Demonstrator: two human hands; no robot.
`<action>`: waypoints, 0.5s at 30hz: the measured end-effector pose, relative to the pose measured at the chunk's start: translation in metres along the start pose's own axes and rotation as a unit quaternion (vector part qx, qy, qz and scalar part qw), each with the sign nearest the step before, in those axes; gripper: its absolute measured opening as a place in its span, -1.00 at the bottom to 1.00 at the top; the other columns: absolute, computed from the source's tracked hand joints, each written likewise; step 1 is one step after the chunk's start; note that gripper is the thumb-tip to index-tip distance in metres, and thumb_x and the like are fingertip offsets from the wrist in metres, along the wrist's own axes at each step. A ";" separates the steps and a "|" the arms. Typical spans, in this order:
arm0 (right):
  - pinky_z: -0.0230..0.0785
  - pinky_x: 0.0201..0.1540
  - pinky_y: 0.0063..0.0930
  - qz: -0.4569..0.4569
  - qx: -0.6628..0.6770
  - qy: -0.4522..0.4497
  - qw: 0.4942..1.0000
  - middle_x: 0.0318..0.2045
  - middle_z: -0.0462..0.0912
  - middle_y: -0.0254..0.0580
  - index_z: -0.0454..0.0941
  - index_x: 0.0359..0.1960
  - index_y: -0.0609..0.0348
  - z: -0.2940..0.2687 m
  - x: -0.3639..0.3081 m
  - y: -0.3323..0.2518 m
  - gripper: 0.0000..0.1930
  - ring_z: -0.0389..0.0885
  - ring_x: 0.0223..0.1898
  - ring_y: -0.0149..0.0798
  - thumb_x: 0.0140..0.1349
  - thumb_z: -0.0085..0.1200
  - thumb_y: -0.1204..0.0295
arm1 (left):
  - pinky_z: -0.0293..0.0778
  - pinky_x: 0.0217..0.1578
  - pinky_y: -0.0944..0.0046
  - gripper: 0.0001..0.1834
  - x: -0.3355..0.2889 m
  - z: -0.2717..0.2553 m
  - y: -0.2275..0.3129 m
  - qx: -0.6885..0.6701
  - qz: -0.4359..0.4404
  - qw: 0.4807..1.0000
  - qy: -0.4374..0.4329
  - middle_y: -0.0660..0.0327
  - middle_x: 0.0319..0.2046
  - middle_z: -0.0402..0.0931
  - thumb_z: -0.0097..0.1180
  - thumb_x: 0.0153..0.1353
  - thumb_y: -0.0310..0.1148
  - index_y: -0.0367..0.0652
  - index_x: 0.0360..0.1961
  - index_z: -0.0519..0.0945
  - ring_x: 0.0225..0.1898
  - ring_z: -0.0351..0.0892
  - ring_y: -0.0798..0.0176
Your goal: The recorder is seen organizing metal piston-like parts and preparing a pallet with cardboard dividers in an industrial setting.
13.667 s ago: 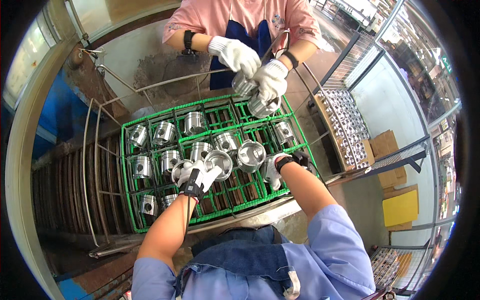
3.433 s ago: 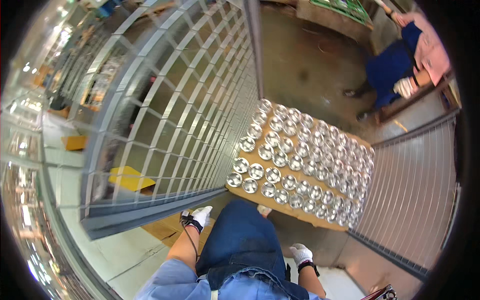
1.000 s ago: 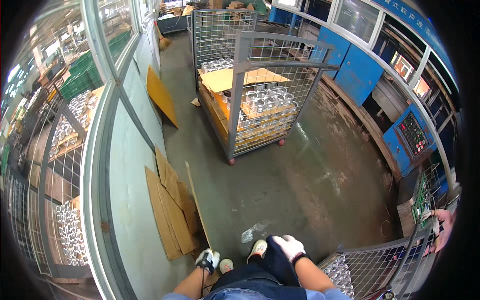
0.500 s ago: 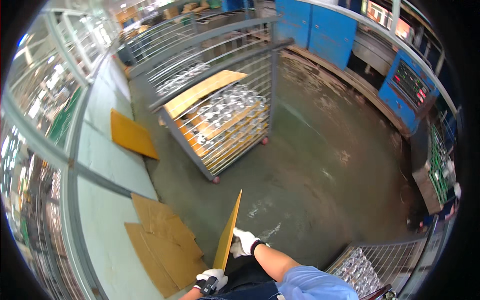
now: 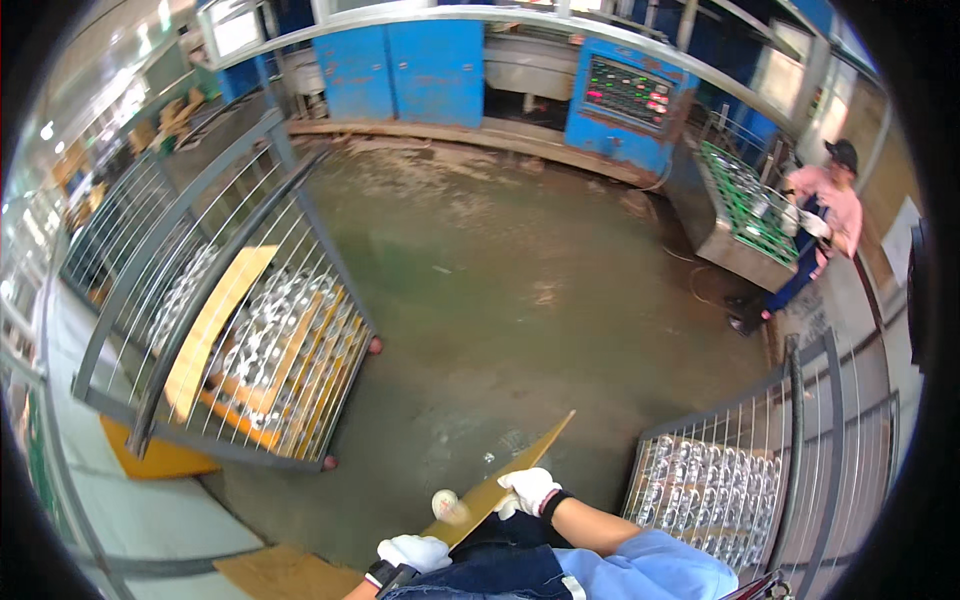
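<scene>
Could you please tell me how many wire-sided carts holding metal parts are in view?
2: one cart at the picture's left, and a second cart at the lower right, right of the right hand. More may be hidden in the background.

A damp-looking grey-green floor (image 5: 480, 250) is stretching across the middle, with brownish stains spreading toward the far side. Rust-marked blue cabinets (image 5: 400, 75) are standing there beside a blue control panel (image 5: 628, 95), its red and green lamps glowing. A metal counter (image 5: 722, 238) is standing at upper right. Pale wall panels (image 5: 135, 515) are running along the lower left, and a bright window (image 5: 237, 33) is shining at upper left.
</scene>
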State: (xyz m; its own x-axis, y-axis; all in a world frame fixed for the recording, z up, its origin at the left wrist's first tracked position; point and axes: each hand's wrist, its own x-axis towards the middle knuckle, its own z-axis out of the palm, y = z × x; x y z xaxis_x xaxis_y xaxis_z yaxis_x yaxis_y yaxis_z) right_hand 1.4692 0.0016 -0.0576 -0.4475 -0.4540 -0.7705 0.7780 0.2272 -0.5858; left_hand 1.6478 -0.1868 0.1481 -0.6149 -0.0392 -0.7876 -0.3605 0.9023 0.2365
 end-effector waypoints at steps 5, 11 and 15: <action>0.48 -0.65 -0.04 -0.100 0.294 0.037 0.950 -0.39 0.62 0.24 0.46 -0.13 0.45 0.022 -0.077 -0.075 -0.76 0.62 -0.54 0.20 0.21 0.03 0.54 | 0.58 -0.44 0.02 -0.67 0.035 -0.070 -0.018 0.160 0.115 0.963 0.183 0.13 -0.46 0.66 0.11 0.09 -0.03 -0.05 -0.52 0.67 -0.41 0.70 0.08; 0.59 -0.59 -0.09 -0.255 0.389 0.078 0.882 -0.21 0.63 0.19 0.42 0.01 0.45 0.012 -0.074 -0.127 -0.68 0.65 -0.49 0.16 0.26 0.02 0.51 | 0.59 -0.22 0.07 -0.11 0.118 -0.150 -0.034 -0.829 0.163 0.521 -0.122 -0.10 -0.03 0.49 0.15 0.08 0.30 -0.19 0.20 0.29 -0.10 0.61 -0.05; 0.60 -0.54 -0.03 -0.297 0.438 0.105 0.842 -0.23 0.61 0.20 0.37 0.03 0.43 -0.008 -0.064 -0.173 -0.68 0.65 -0.46 0.16 0.30 -0.01 0.48 | 0.64 -0.26 0.07 -0.57 0.197 -0.206 0.033 -0.835 0.179 0.503 -0.136 -0.05 -0.11 0.55 0.11 0.20 -0.28 -0.32 0.03 0.43 -0.25 0.61 -0.02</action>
State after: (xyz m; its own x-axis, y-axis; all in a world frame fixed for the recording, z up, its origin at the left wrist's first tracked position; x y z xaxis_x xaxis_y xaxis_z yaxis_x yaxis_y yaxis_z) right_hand 1.3594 -0.0014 0.0908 -0.8692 -0.0802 -0.4879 0.3744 -0.7512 -0.5436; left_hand 1.3702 -0.2533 0.1175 -0.8132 0.2630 -0.5191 -0.4871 -0.7957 0.3600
